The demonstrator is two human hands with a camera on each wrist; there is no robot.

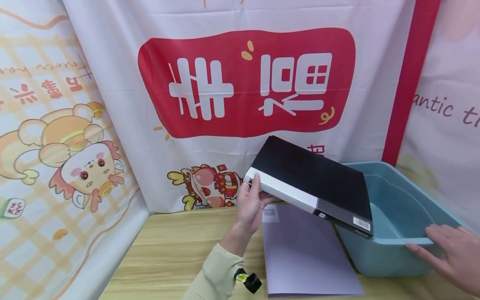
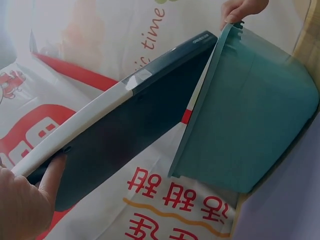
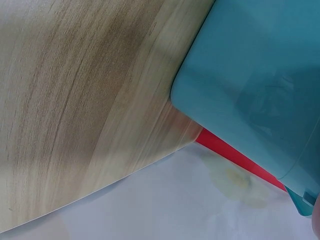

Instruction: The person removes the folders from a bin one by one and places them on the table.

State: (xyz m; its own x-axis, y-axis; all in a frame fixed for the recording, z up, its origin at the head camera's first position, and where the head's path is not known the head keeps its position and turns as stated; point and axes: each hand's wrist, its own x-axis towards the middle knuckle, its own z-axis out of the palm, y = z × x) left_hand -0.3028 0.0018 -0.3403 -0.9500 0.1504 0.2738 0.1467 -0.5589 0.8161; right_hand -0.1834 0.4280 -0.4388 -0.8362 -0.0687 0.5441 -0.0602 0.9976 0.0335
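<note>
My left hand [image 1: 250,204] grips a black file binder [image 1: 311,175] by the left end of its white-and-grey spine, thumb on the spine and fingers beneath. The binder is tilted, its far right end over the left rim of a blue-green plastic tub [image 1: 390,259]. In the left wrist view, the binder [image 2: 115,125] slants up to the tub's [image 2: 255,110] rim. At the tub's near right, my right hand [image 1: 451,254] holds the rim, fingers over the edge and thumb outside. The right wrist view shows the tub's wall [image 3: 250,90] and only a sliver of finger.
A light purple folder [image 1: 303,254] with a small label lies on the wood-grain table [image 1: 168,250], left of the tub and partly under the raised binder. Printed cloths hang behind [image 1: 243,16] and at the left [image 1: 33,146]; the tub stands near the back cloth.
</note>
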